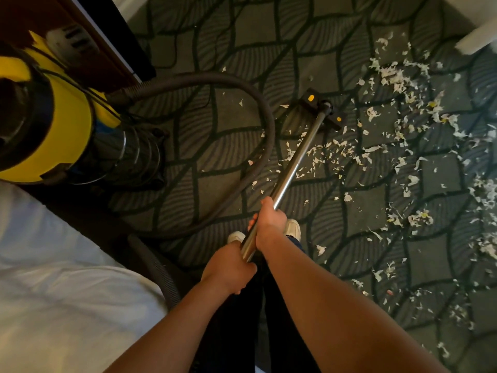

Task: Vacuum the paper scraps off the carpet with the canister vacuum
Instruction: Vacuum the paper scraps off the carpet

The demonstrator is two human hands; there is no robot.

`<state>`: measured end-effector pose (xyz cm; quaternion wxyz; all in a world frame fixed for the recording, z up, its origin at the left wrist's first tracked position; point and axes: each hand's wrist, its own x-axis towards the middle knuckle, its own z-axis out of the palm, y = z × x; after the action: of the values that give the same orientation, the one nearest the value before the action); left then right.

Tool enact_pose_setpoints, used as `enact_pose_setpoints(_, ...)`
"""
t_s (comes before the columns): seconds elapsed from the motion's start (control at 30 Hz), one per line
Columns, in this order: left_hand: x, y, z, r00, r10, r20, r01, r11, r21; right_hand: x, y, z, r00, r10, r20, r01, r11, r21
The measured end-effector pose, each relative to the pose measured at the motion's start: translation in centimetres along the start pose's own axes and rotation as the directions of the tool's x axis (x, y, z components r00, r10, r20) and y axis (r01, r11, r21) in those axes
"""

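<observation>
two hands on the metal wand (293, 162): left hand (228, 267) wraps its near end, right hand (270, 222) grips just ahead. wand slants forward to the black floor head (321, 109), flat on the patterned carpet (242, 36). paper scraps (390, 74) lie thick to the head's right, thinner beside the wand. yellow canister vacuum (61, 125) stands left, hose (242, 84) looping to it.

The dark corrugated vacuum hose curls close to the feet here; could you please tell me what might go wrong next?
The dark corrugated hose loops beside the white shoes, so a step could catch it. Reaching right toward the dense white paper scraps may tug the yellow canister vacuum against the brown wooden furniture. Long shreds could clog the black floor nozzle.
</observation>
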<state>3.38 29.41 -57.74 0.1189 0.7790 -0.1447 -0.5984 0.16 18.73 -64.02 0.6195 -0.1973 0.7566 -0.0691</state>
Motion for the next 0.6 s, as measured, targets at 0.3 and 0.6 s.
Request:
enact_pose_setpoints(0.3, 2.7, 7.1, -1.6, 0.996, 0.086, 0.001, -0.086, 0.995, 0.049, 1.5, -8.1, -0.4, 0.996, -0.080, -0.044, 0.082, 0.996, 0.026)
enact_pose_setpoints(0.6, 7.0, 17.0, -1.4, 0.986, 0.162, 0.046, -0.165, 0.984, 0.061, 5.7, -17.6, -2.4, 0.992, -0.105, -0.068, 0.110, 0.992, 0.066)
